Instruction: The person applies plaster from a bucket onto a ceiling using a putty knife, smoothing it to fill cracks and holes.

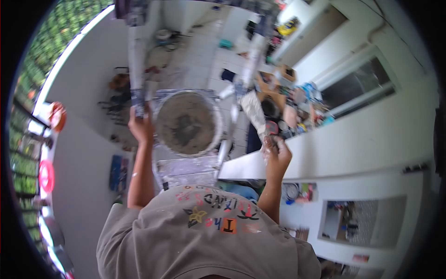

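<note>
My left hand (141,126) is closed around a white, smeared upright rail (137,69) of a ladder-like frame. In my right hand (276,148) is a long, pale, mortar-smeared tool (253,109) with a red part near the grip; its exact kind is blurred. Whitish smears mark the fingers of that hand. Between my hands stands a round bucket (219,125) of grey-brown wet mortar (188,111), with a darker patch in its middle. Under and in front of it are whitish-stained steps or boards (188,166).
Far below lies a tiled floor (200,56) with scattered objects, including a teal item (226,43). Cardboard boxes (274,83) and clutter crowd the right side near a wall with a window (360,81). A white wall (86,121) runs along the left.
</note>
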`<state>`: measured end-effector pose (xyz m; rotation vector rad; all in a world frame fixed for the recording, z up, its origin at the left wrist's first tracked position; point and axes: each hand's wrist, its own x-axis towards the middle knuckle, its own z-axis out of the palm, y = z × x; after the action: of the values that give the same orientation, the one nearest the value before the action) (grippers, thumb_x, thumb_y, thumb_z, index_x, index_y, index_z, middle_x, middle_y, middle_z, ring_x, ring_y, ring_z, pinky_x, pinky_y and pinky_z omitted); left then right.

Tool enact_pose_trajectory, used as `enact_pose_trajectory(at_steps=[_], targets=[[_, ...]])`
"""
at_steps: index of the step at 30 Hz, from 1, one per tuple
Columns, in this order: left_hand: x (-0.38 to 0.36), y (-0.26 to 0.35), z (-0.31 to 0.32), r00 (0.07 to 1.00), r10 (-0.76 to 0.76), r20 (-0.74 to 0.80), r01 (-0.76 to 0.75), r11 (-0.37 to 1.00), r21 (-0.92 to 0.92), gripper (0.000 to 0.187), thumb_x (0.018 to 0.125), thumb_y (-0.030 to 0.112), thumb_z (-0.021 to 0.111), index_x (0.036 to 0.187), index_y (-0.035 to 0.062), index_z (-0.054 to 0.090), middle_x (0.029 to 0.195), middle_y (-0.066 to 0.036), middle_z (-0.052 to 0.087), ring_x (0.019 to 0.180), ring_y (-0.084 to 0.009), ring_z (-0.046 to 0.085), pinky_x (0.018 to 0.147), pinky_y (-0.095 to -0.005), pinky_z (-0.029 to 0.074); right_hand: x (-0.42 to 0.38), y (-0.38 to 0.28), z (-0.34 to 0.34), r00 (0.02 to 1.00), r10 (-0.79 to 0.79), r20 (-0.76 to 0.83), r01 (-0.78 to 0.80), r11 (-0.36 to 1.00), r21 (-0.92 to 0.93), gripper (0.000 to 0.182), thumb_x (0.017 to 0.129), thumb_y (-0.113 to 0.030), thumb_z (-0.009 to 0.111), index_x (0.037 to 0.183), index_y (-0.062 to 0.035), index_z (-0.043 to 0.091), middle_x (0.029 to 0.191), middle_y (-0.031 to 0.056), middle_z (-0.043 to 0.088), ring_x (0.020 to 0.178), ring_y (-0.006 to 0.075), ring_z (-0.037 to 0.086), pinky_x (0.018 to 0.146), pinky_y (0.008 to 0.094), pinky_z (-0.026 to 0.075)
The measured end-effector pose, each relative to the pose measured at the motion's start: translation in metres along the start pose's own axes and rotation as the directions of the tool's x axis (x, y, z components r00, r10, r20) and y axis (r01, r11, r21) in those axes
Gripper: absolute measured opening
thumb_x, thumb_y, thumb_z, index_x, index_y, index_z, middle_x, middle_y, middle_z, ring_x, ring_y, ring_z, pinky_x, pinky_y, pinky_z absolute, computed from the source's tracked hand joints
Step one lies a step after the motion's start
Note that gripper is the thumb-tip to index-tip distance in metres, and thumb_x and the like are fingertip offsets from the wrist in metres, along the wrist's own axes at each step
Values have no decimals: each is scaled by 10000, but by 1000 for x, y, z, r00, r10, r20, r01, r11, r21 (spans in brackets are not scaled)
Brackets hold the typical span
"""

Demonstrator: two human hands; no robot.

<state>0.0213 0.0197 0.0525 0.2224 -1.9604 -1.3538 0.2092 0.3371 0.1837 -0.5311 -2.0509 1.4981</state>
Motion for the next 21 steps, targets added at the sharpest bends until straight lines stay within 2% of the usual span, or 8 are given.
enact_pose_trajectory(at_steps=[2,3,7,8,9,13,19,21], targets=[[1,1,-2,998,-52,18,52,999,9,272,910,289,714,928,28,641,759,-189,651,622,-286,575,643,-379,501,-13,29,33,975,145,170,-158,985,68,288,982,-271,655,896,3,678,646,37,600,463,61,458,428,206,318],[2,5,-5,999,-35,31,36,999,-14,278,905,284,724,911,23,626,749,-186,650,613,-301,566,639,-380,499,-17,33,43,965,144,218,-126,988,-92,314,989,-275,645,878,17,675,640,37,599,477,61,476,441,224,334],[3,4,-4,999,-32,25,32,999,-21,341,893,336,732,911,17,615,749,-185,660,678,-352,641,654,-392,494,-14,10,80,897,-177,405,326,883,-337,341,933,-267,705,1062,48,684,719,155,673,627,200,637,605,332,492],[3,3,-3,998,-58,39,60,997,-40,340,895,336,728,919,16,616,760,-194,665,700,-365,659,657,-391,495,-13,-17,90,895,-71,440,273,868,-415,383,891,-241,735,1158,26,672,887,231,712,795,299,709,739,361,531],[2,2,-4,992,-99,79,101,995,-26,301,924,281,700,1000,-6,653,749,-130,674,671,-164,602,662,-335,488,-7,-10,100,858,-231,458,430,811,-396,422,890,-298,717,1208,-25,669,1000,245,701,891,385,695,800,440,529],[1,-4,0,993,-107,52,103,993,61,341,921,332,706,962,0,638,648,-100,608,584,-138,519,592,-326,456,25,28,162,808,-205,553,544,619,-566,307,889,-275,692,1106,-58,709,1054,239,694,934,370,695,828,448,548],[0,-1,-2,994,-92,65,89,995,48,367,922,353,700,961,-5,627,646,-110,611,571,-160,538,588,-334,455,19,40,217,729,-31,684,627,431,-649,197,870,-145,576,829,-58,748,870,192,723,838,344,723,758,432,577],[3,0,0,993,-96,71,92,994,62,367,920,351,701,974,-5,631,662,-115,626,582,-166,560,599,-334,463,-1,39,218,723,-111,682,663,391,-639,207,849,-120,561,788,-61,749,804,179,724,785,321,732,730,409,581]])
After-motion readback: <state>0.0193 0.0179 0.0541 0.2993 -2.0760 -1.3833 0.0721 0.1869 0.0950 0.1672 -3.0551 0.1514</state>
